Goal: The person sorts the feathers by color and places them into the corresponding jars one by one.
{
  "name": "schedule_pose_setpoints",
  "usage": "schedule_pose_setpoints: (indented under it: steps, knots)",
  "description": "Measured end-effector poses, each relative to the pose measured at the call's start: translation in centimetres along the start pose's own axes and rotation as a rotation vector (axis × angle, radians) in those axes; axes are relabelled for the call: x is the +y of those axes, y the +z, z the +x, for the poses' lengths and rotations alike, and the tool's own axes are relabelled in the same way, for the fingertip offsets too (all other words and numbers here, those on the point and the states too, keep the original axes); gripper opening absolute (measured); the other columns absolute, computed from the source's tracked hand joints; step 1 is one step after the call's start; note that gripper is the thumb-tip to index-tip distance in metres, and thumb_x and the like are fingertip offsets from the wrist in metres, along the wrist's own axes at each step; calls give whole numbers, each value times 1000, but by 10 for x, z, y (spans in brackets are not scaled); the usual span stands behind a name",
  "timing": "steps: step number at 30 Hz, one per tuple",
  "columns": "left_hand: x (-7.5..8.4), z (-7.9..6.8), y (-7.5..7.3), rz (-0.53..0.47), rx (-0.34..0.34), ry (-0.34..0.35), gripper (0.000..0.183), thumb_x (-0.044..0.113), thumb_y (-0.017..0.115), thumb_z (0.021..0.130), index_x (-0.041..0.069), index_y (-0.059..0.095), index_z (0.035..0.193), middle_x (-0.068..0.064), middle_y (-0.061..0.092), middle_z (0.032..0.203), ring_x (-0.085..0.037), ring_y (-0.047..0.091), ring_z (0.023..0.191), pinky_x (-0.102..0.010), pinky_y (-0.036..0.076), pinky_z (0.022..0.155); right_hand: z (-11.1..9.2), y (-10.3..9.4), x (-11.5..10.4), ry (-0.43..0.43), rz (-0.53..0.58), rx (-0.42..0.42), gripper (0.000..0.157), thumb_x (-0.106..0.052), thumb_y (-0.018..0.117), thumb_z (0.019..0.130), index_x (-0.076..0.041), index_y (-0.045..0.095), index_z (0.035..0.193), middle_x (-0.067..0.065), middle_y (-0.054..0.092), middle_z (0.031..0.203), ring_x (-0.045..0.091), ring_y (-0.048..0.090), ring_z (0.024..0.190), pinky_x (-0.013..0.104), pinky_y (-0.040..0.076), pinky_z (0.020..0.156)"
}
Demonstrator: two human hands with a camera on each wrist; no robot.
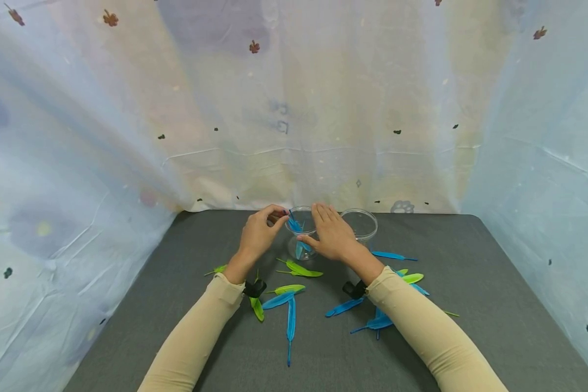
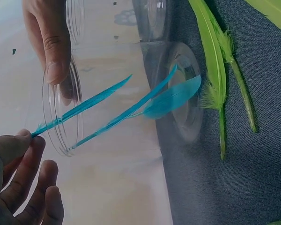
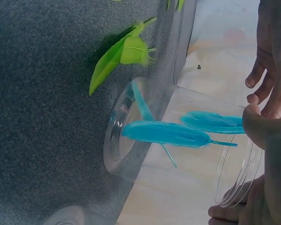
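My left hand [image 1: 259, 231] pinches a blue feather [image 2: 91, 101] by its quill at the mouth of a clear jar [image 1: 294, 251]. The vane of this feather slants down inside the jar. Two more blue feathers [image 3: 164, 133] lean within it, reaching toward the base. Across the mouth, my right hand [image 1: 334, 235] holds the jar by its rim, thumb at the near side and fingers on the far side. In the right wrist view part of the pinched feather is hidden behind the right thumb [image 3: 255, 124].
A second clear jar [image 1: 359, 210] stands to the right, partly behind my right hand. Green feathers [image 1: 301, 269] and blue feathers [image 1: 291, 321] lie scattered on the grey tabletop [image 1: 323, 359], some under my right forearm. A patterned curtain [image 1: 323, 109] hangs along the back edge.
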State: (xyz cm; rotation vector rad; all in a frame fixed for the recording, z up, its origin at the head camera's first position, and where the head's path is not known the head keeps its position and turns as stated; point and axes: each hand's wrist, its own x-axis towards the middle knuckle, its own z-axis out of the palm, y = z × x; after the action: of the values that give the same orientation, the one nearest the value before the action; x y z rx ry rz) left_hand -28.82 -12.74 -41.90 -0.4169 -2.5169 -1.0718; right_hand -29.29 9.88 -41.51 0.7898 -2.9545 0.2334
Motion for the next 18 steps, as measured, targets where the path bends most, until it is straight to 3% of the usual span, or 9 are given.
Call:
schedule_pose_setpoints:
  steps: [10,18]
  knots:
    - [-3,-2,-2,11,39,0,26,27,76,103,17,75,127,-2,79,111,-20,73,91,-39,56,62,0,0,0,-2,-12,-8,101,-67,50,107,5,16,169,23,17,177,36,16,165,49,9,135]
    - [-11,-11,-8,20,34,-18,20,28,73,106,17,76,123,-3,79,109,-21,73,90,-43,58,70,0,0,0,5,-10,-7,99,-66,51,108,4,17,170,23,18,177,36,15,165,49,8,135]
